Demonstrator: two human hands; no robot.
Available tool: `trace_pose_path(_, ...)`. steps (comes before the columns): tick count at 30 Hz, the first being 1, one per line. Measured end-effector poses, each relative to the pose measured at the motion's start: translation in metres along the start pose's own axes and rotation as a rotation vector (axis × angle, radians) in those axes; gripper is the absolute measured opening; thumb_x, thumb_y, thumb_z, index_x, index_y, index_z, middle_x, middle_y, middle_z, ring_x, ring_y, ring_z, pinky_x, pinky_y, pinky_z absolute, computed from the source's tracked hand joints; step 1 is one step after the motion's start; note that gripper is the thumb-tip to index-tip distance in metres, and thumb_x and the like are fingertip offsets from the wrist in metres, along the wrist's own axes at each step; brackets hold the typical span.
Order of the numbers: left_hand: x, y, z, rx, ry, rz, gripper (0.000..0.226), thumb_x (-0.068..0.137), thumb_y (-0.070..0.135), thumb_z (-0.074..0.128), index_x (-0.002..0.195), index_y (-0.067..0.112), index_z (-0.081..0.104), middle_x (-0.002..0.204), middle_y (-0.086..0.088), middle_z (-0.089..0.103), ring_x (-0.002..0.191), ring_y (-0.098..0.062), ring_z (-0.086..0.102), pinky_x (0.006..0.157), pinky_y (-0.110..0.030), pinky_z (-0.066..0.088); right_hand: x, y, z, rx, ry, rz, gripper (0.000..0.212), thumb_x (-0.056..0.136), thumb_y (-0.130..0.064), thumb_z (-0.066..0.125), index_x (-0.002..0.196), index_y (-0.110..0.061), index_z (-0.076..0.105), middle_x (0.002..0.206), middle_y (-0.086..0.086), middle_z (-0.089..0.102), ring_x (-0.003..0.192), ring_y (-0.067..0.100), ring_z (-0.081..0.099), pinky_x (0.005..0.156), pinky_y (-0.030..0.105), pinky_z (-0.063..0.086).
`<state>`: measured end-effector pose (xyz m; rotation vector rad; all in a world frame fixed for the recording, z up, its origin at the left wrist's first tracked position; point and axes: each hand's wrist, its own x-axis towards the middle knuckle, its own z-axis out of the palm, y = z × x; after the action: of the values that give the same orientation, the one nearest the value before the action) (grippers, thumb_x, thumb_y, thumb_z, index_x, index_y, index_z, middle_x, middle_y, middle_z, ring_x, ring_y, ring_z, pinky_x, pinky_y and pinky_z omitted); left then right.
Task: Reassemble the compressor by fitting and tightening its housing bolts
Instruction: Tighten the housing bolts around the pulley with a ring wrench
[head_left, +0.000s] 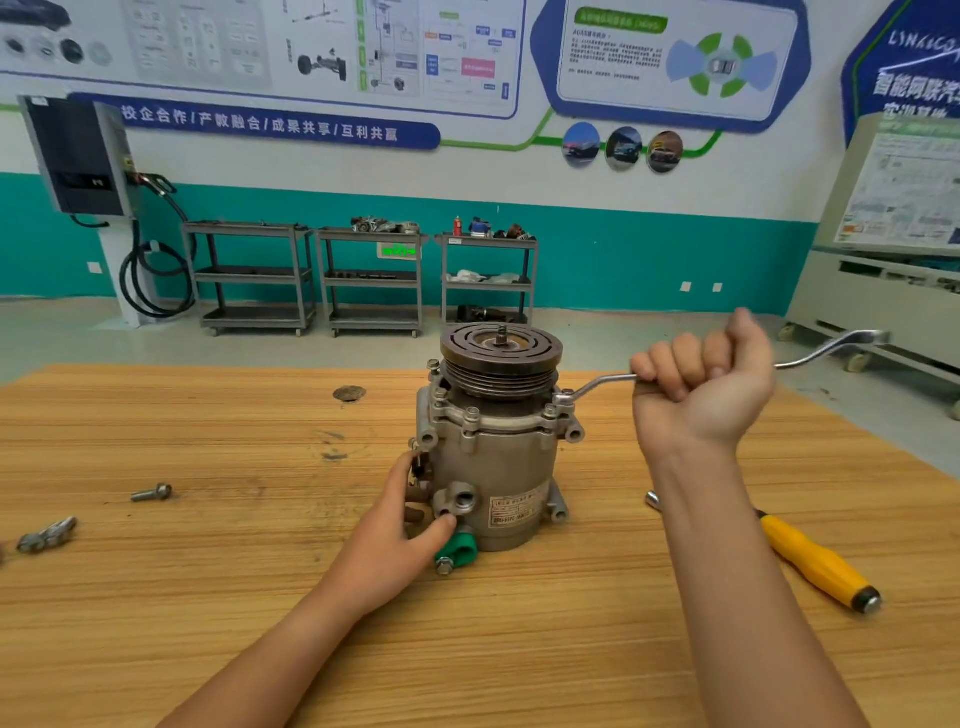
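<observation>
Right hand (701, 384) grips wrench (602, 387) on flange bolt (550, 411) — left hand (395, 525), fingers (408, 470) straight, braces compressor (493, 457) mid-table (208, 597).

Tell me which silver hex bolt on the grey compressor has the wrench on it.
The rightmost flange bolt: the bent steel wrench, held by the right hand, sits on it. The others stand free.
</observation>
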<state>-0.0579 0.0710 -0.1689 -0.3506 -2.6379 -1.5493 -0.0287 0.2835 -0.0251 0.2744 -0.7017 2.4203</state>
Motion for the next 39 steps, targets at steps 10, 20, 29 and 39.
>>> trace_pose_path(10,0.001,-0.002,0.0,0.035,-0.002,0.01,0.086,0.085,0.041,0.062,0.146,0.04,0.002,0.117,0.021,0.041,0.092,0.007,0.051,0.072,-0.008,0.039,0.004,0.01,-0.024,-0.01,-0.096,0.107,0.061,0.094,-0.022,0.028,0.034,-0.021,0.03,0.032,-0.007,0.02,0.036,0.011,0.011,0.041,0.019,0.027)
trace_pose_path(20,-0.002,0.002,-0.001,0.007,-0.003,0.071,0.071,0.085,0.019,0.065,0.139,0.033,0.021,0.105,0.027,0.05,0.089,0.013,0.055,0.077,-0.017,0.045,-0.077,0.08,-0.009,-1.004,-0.513,-0.862,0.04,0.086,-0.012,0.049,0.046,-0.014,0.039,0.047,-0.005,0.032,0.048,0.011,0.031,0.052,0.028,0.031)
trace_pose_path(29,-0.001,-0.002,-0.001,0.016,0.032,0.091,0.051,0.085,0.018,0.064,0.125,0.033,0.036,0.095,0.021,0.057,0.082,-0.001,0.061,0.067,-0.011,0.042,-0.071,0.079,0.029,-1.208,-0.476,-0.872,0.043,0.089,-0.015,0.056,0.047,-0.015,0.042,0.045,-0.006,0.04,0.045,0.009,0.036,0.052,0.025,0.033)
trace_pose_path(39,-0.002,0.003,-0.002,0.048,-0.018,-0.002,0.083,0.087,0.037,0.062,0.147,0.038,0.005,0.113,0.018,0.045,0.094,-0.001,0.057,0.078,-0.016,0.044,0.004,-0.035,0.013,0.025,-0.109,-0.068,0.053,0.093,-0.021,0.03,0.04,-0.023,0.025,0.035,-0.008,0.015,0.035,0.01,0.009,0.04,0.018,0.021)
